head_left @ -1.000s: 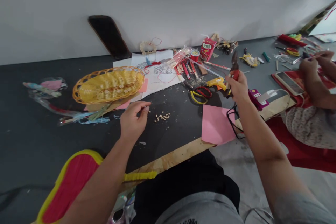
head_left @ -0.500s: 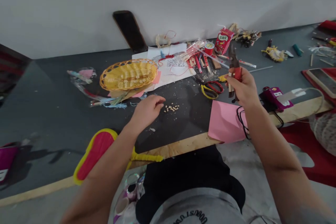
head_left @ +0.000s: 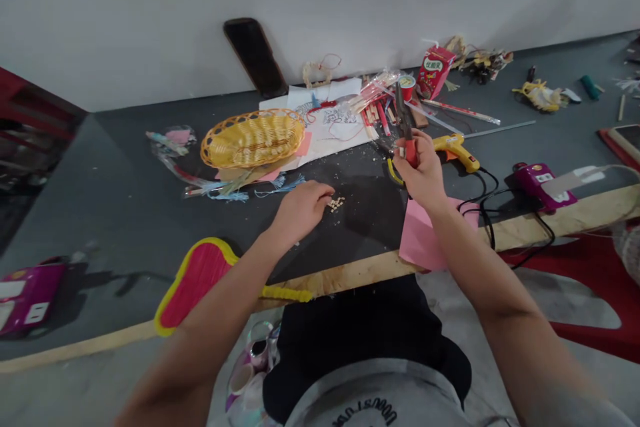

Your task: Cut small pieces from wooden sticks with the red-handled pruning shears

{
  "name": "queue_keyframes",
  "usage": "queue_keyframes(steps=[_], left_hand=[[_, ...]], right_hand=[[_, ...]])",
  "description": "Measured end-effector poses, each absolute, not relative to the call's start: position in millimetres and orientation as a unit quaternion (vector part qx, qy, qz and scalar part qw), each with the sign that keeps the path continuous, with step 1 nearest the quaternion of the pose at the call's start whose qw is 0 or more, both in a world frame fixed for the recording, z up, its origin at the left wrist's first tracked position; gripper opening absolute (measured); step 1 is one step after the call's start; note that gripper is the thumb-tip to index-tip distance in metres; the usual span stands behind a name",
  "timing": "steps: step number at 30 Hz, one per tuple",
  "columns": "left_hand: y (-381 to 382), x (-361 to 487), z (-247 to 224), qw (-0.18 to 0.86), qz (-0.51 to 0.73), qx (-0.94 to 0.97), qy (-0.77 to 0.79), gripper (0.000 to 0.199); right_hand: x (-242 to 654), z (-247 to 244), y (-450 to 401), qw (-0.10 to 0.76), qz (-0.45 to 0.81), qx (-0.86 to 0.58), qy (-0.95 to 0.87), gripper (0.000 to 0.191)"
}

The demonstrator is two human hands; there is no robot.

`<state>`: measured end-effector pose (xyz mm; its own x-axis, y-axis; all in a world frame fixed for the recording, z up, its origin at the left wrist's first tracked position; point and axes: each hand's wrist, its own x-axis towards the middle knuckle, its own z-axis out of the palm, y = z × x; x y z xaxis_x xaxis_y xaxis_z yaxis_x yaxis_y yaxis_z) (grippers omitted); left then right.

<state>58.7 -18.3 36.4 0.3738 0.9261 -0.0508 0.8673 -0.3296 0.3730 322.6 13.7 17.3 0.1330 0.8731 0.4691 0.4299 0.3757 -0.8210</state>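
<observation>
My left hand (head_left: 306, 213) is low over the dark table, its fingers drawn together at the edge of a small pile of pale, short cut pieces (head_left: 337, 204). Whether a piece sits between those fingertips is hidden. My right hand (head_left: 423, 170) grips red-handled pliers (head_left: 403, 113), held upright with the dark jaws pointing up and away. Behind that hand, yellow-handled scissors (head_left: 395, 172) lie partly covered. Pink paper (head_left: 423, 237) is under my right wrist at the table's front edge.
A yellow woven basket (head_left: 253, 140) stands beyond my left hand. A yellow glue gun (head_left: 457, 149) with black cable lies to the right. A red drink carton (head_left: 435, 70) and a phone (head_left: 255, 57) stand at the back. A red-and-yellow shape (head_left: 197, 280) lies front left.
My left hand has moved right to the pile, its fingers closing in. My right hand has shifted left with the pliers, uncovering the glue gun and covering more of the scissors.
</observation>
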Motion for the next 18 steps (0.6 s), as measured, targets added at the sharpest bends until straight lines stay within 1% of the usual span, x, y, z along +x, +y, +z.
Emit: queue_keyframes(steps=[5,12,15,18], left_hand=[[-15.6,77.9,33.1,0.118,0.047,0.839,0.529,0.022],[-10.3,88.7,29.4,0.101,0.026,0.848,0.519,0.016],[-8.5,87.7,30.6,0.105,0.018,0.850,0.516,0.017],[-6.0,88.1,32.9,0.117,0.007,0.849,0.515,0.024]], right_hand=[[323.6,10.6,6.1,0.552,0.207,-0.523,-0.615,0.017],[322.8,10.5,2.7,0.542,0.220,-0.524,-0.619,0.016],[323.7,10.6,2.7,0.549,0.215,-0.529,-0.610,0.017],[330.1,7.3,4.7,0.550,0.209,-0.531,-0.609,0.020]])
